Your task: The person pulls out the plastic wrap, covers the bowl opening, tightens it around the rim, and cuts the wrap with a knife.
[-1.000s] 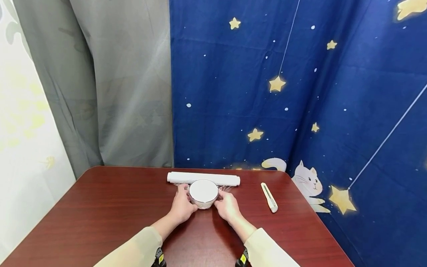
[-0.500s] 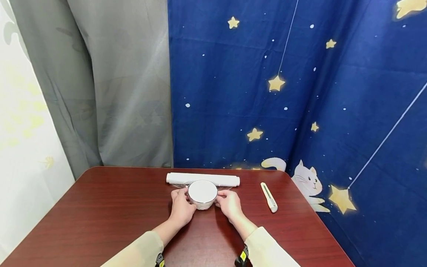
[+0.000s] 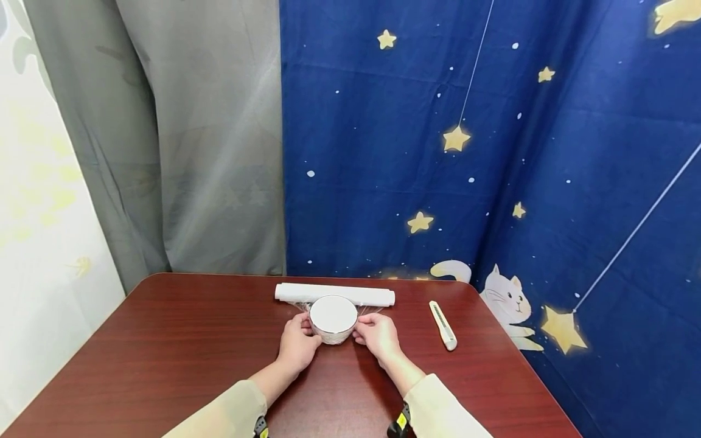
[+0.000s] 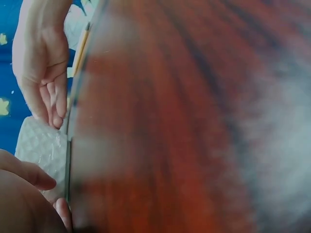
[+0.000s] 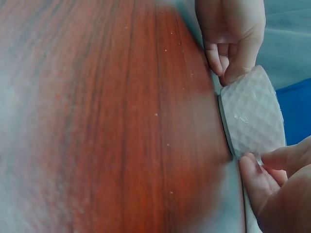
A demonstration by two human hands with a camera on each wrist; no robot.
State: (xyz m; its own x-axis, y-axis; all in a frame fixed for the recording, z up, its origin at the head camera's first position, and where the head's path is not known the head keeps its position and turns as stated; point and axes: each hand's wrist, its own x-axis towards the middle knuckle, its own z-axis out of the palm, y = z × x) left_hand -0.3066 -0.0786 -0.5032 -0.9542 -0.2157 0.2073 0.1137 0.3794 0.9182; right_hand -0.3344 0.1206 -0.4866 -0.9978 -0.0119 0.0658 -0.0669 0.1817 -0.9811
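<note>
A white bowl (image 3: 333, 316) with a dark rim stands upright near the back of the table; the wrist views show its quilted wall (image 5: 252, 114). Clear cling film covers the bowl and reaches back toward a white roll (image 3: 335, 294) behind it. At the bowl's left side, my left hand (image 3: 297, 347) pinches the film against the wall, thumb toward the front. On the other side, my right hand (image 3: 378, 337) pinches film between thumb and fingers, as the right wrist view shows at the fingertips (image 5: 250, 162). The film's exact edges are hard to see.
A pale utility knife (image 3: 443, 325) lies to the right on the dark red table (image 3: 181, 353). Grey curtain (image 3: 219, 152) and blue starred curtain (image 3: 372, 152) hang directly behind the table's back edge.
Both hands have drawn slightly nearer to me along the bowl's sides, fingers shifting from the rear film to lower on the sides. Bowl, roll and knife stay put.
</note>
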